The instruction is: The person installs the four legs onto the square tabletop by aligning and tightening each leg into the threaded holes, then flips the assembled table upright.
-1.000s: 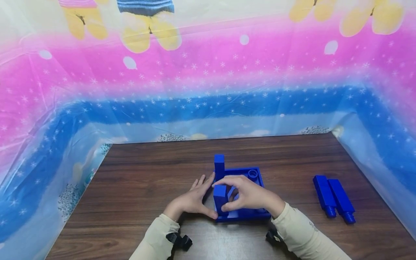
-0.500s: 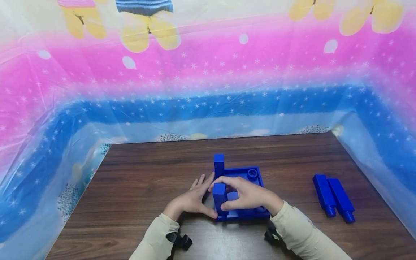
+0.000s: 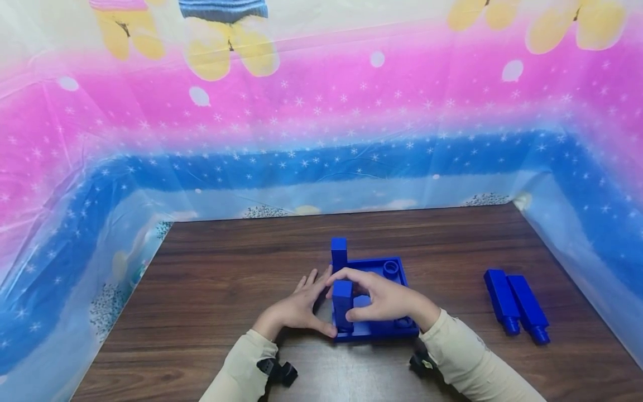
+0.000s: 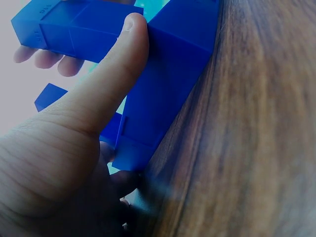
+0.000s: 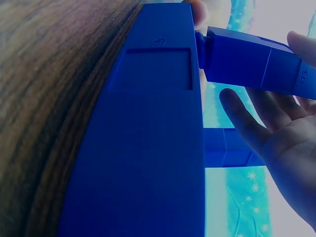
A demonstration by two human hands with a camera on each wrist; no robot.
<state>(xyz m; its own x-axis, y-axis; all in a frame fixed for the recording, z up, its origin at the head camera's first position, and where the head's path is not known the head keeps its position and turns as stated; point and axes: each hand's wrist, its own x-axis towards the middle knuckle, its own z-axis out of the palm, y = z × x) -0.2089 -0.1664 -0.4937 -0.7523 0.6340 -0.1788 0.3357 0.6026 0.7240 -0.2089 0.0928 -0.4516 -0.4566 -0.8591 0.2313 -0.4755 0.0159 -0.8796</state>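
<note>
In the head view my right hand (image 3: pixel 389 296) holds a square blue post (image 3: pixel 343 307), roughly upright, at the front left corner of a shallow blue tray-like base (image 3: pixel 377 337). Its fingers and thumb go round the post. A short round peg (image 5: pixel 200 50) shows between post and base in the right wrist view. My left hand (image 3: pixel 300 310) lies spread along the base's left side. Its thumb (image 4: pixel 116 74) presses on the base near that corner, fingers reaching towards the back. A second blue post (image 3: pixel 339 254) stands at the back left corner.
A round blue socket (image 3: pixel 390 270) sits in the base's back right corner. To the right, two loose blue posts with pegs lie side by side, a left one (image 3: pixel 502 298) and a right one (image 3: pixel 527 307), on the brown wooden table (image 3: pixel 226 257). A printed cloth (image 3: pixel 321 123) hangs behind.
The post in my right hand has shifted slightly up and to the right, and the hand with it. My left hand has stayed in place on the base.
</note>
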